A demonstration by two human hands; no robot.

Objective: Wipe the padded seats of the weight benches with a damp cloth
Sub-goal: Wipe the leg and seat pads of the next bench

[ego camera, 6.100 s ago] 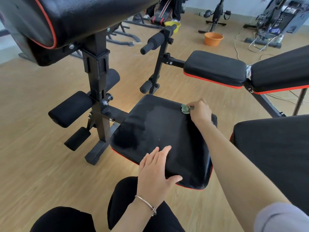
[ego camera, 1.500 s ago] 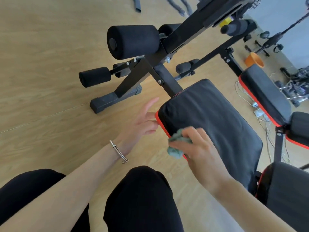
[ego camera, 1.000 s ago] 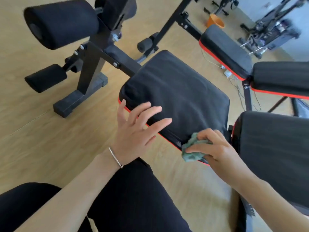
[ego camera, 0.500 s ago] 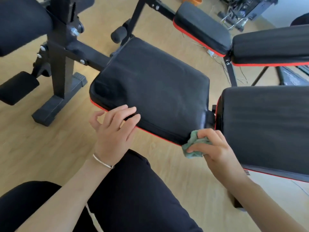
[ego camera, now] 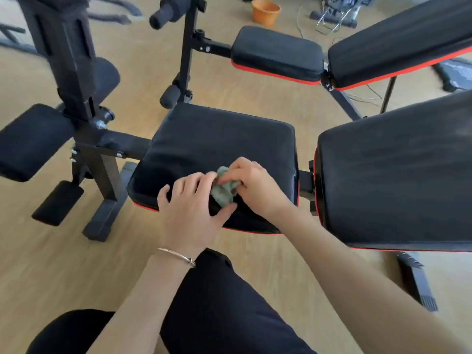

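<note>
A black padded seat with red trim sits in the middle of the view, its backrest pad to the right. A crumpled green cloth lies over the seat's near part. My right hand is closed on the cloth from the right. My left hand reaches in from the left; its fingers and thumb touch the cloth's other side. A bracelet is on my left wrist.
A second bench's seat and backrest stand behind. Black frame posts and foam rollers are at the left. An orange bucket stands far back on the wooden floor. My knees are at the bottom.
My right hand has carried the cloth from the seat's near right corner up onto the seat. My left hand has come in to meet the cloth.
</note>
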